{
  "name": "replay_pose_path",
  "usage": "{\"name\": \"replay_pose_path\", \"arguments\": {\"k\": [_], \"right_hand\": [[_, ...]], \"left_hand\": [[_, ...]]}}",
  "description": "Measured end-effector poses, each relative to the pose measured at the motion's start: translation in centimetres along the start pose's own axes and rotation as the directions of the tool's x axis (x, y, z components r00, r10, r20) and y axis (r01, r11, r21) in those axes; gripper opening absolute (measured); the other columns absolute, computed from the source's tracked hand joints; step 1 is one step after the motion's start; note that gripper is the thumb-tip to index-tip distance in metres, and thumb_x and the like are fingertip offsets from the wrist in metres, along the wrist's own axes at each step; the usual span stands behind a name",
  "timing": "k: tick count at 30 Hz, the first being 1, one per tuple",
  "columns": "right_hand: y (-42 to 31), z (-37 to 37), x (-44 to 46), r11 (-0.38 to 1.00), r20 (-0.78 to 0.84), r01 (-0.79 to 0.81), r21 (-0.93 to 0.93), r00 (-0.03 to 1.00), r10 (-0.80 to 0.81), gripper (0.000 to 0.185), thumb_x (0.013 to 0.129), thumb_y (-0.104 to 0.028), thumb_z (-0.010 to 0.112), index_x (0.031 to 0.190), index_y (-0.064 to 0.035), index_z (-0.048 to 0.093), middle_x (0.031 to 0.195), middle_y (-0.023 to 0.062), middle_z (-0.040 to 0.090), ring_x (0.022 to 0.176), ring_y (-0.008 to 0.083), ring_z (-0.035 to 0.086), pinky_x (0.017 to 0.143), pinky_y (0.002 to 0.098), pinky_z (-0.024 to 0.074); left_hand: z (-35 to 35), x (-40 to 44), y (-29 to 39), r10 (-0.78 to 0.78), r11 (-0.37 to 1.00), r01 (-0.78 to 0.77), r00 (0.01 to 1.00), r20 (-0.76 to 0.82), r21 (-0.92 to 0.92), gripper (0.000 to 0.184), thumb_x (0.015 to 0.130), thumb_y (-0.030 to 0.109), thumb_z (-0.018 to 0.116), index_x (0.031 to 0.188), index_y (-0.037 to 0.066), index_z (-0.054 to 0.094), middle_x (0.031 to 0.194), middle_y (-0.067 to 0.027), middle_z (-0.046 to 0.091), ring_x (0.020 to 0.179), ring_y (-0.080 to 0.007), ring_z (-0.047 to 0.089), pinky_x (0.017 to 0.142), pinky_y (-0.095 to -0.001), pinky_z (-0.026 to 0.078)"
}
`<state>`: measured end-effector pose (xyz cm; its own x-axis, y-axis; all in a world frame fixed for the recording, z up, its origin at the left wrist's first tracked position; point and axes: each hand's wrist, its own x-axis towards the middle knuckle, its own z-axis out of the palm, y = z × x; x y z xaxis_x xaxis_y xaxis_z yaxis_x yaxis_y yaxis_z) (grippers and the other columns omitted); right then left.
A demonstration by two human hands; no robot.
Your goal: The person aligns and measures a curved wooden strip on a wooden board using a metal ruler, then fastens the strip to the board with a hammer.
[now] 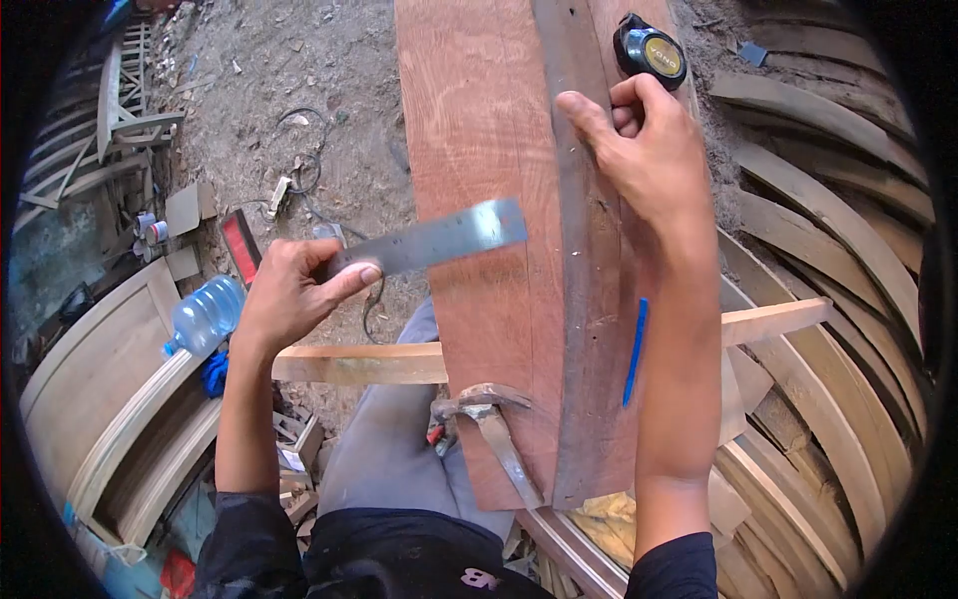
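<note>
Observed 1 metal blade (439, 240) pinched between thumb and fingers of the left hand (294, 285), extending over the left edge of the reddish wooden board (484, 309). Cannot tell whether joined to the red-and-black piece (241, 246) showing behind that hand. Found the right hand (647, 150) above the dark strip (589, 299) running lengthwise along the board, with thumb held apart from the curled fingers; cannot tell whether in contact with the strip. Noted 1 tape measure (651, 52) just beyond the right hand, near the board's right edge. Recorded 1 hammer (507, 456) lying at the board's near end, left of the strip, and 1 slim blue stick (636, 351) right of it, beside the right forearm (684, 379). Noted 1 pale batten (359, 363) passing beneath the board, protruding left and right. Logged curved wooden pieces (813, 115) at the right.
</note>
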<state>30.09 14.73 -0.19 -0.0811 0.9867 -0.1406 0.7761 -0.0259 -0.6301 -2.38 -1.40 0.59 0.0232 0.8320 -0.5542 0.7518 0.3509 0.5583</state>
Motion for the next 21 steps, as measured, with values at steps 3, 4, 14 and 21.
{"name": "replay_pose_path", "arguments": {"k": [3,4,14,21], "right_hand": [[0.5,-0.9,-2.6,0.965,-0.164,0.021,0.26,0.986,0.023,0.041,0.089,-0.03,0.089,0.108,0.0017,0.072,0.084,0.0116,0.071,0.077,0.022,0.07,0.074,0.0358,0.0574],[0.6,-1.4,-4.6,0.942,-0.251,0.056,0.332,0.968,0.031,0.037,0.09,-0.026,0.089,0.109,0.0011,0.072,0.083,0.0102,0.07,0.075,0.0197,0.068,0.072,0.034,0.0568],[-2.4,-1.2,-30.8,0.99,0.181,0.12,0.072,0.975,-0.132,0.045,0.088,-0.021,0.085,0.123,0.0015,0.069,0.111,0.0181,0.067,0.098,0.0381,0.066,0.084,0.0467,0.0569],[-3.2,0.4,-34.9,0.999,0.281,-0.047,-0.028,0.958,0.053,0.068,0.087,-0.025,0.086,0.142,0.0024,0.058,0.127,0.0241,0.061,0.114,0.0441,0.062,0.096,0.0506,0.0543]], "left_hand": [[0.6,-0.4,-0.2,-0.046,0.983,0.027,0.994,-0.101,-0.179,0.052,0.101,0.044,0.079,0.078,-0.001,0.067,0.057,-0.0004,0.053,0.057,-0.0054,0.052,0.051,-0.0314,0.041],[0.9,-0.2,-0.2,-0.031,0.971,-0.001,0.991,-0.129,-0.241,0.05,0.102,0.045,0.077,0.082,0.0,0.066,0.06,0.0011,0.054,0.057,-0.0054,0.053,0.051,-0.03,0.041],[-2.6,7.1,8.3,0.181,0.936,-0.285,0.893,-0.412,-0.207,0.045,0.111,0.05,0.061,0.098,0.007,0.066,0.077,0.0028,0.061,0.063,-0.0048,0.056,0.053,-0.0239,0.043],[-9.5,20.3,10.1,-0.024,0.501,-0.374,0.895,-0.445,-0.781,0.037,0.113,0.039,0.061,0.116,0.002,0.065,0.102,-0.0096,0.072,0.093,-0.0171,0.073,0.079,-0.0307,0.062]]}}
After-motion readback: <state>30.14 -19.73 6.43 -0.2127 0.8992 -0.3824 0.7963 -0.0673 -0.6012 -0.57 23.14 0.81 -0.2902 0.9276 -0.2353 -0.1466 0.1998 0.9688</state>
